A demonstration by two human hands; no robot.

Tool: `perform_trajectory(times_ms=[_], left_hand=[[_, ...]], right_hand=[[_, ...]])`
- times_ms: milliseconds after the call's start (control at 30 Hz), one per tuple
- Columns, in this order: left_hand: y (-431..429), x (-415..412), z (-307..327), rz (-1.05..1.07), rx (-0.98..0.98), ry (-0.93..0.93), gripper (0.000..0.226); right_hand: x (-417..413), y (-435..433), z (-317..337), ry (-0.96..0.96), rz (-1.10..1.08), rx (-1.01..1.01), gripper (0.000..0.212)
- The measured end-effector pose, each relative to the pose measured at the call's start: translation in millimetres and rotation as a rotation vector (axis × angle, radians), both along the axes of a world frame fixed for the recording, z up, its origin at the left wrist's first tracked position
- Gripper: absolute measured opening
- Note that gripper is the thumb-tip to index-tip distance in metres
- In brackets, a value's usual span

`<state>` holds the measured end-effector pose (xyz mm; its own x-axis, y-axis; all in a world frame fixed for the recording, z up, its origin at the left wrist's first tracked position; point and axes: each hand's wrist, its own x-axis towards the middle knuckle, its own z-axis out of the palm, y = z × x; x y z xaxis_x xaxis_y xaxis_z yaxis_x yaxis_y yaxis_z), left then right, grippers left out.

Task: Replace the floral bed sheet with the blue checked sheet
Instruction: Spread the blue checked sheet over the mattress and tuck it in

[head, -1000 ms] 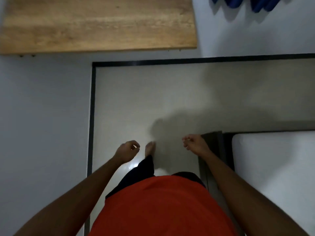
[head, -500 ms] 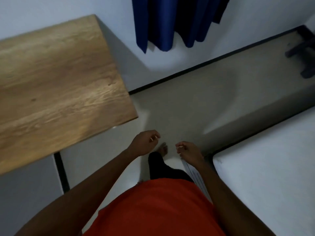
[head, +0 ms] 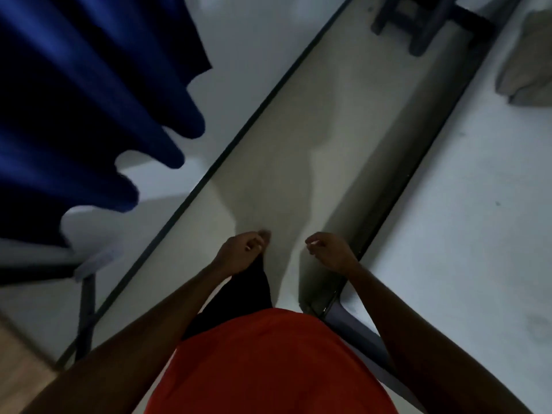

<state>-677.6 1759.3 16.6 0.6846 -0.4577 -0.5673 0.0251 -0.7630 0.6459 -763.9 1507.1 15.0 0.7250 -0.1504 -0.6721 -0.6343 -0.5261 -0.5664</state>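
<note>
A bare white mattress [head: 466, 222] fills the right side of the view, with no sheet on it. Neither the floral sheet nor the blue checked sheet can be made out. A folded greyish cloth [head: 525, 70] lies on the mattress at the far right. My left hand [head: 242, 252] hangs in front of me over the floor, fingers loosely curled, holding nothing. My right hand [head: 331, 252] hangs the same way just left of the mattress edge, also empty.
A narrow strip of pale floor [head: 292, 150] runs between the wall and the bed. Dark blue curtains [head: 89, 100] hang at the upper left. A dark stool or frame [head: 418, 22] stands at the far end. A wooden table corner [head: 18, 363] shows at lower left.
The view has swung right: the wooden table slid out to the lower left, the curtains and the mattress came into fuller view. Both hands stayed empty in front of me.
</note>
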Motion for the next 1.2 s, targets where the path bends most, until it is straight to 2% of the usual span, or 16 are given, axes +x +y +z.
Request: perform_trajectory(times_ms=[267, 367, 500, 767, 867, 1033, 1200], left_hand=[[-112, 163, -29, -0.148, 0.067, 0.077, 0.021], [-170, 231, -26, -0.232, 0.094, 0.08, 0.019], [-264, 323, -18, -0.277, 0.092, 0.054, 0.013], [-441, 456, -18, -0.291, 0.067, 0.018, 0.015], [-499, 486, -18, -0.263, 0.092, 0.054, 0.015], [-606, 529, -9, -0.268, 0.073, 0.08, 0.016], [-710, 584, -11, -0.295, 0.021, 0.073, 0.018]], right_hand=[[102, -128, -5, 0.056, -0.28, -0.011, 0.016], [142, -172, -5, 0.068, -0.389, 0.008, 0.008], [200, -232, -5, 0.04, -0.513, 0.044, 0.012], [303, -377, -7, 0.008, -0.609, 0.075, 0.017], [336, -441, -8, 0.036, -0.589, 0.087, 0.011], [398, -551, 1, 0.078, -0.472, 0.045, 0.018], [471, -661, 7, 0.024, -0.543, 0.02, 0.017]])
